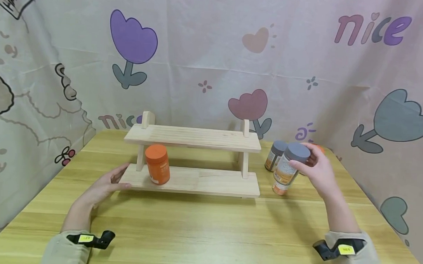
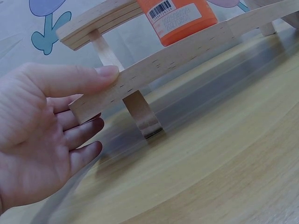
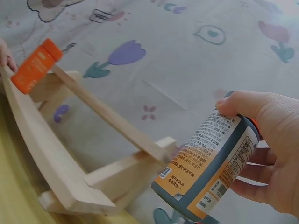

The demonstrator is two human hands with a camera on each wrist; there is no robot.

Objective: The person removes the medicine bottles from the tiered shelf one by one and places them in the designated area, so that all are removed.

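A two-tier wooden shelf [image 1: 195,182] stands on the table. My left hand [image 1: 102,186] holds the left end of its lower board, thumb against the front edge and fingers behind and below, as the left wrist view shows. Near that end, an orange jar [image 1: 158,165] with an orange lid stands upright on the lower board. To the right of the shelf, my right hand [image 1: 318,168] grips a grey-lidded supplement bottle [image 3: 205,163] near its top, thumb on one side. Its label is white and orange with printed text, and the bottle is tilted.
Another grey-lidded bottle [image 1: 274,159] stands on the table just behind the held one. Part of an orange lid [image 1: 319,148] shows beyond my right hand. A patterned cloth [image 1: 200,50] hangs behind the wooden table [image 1: 194,232].
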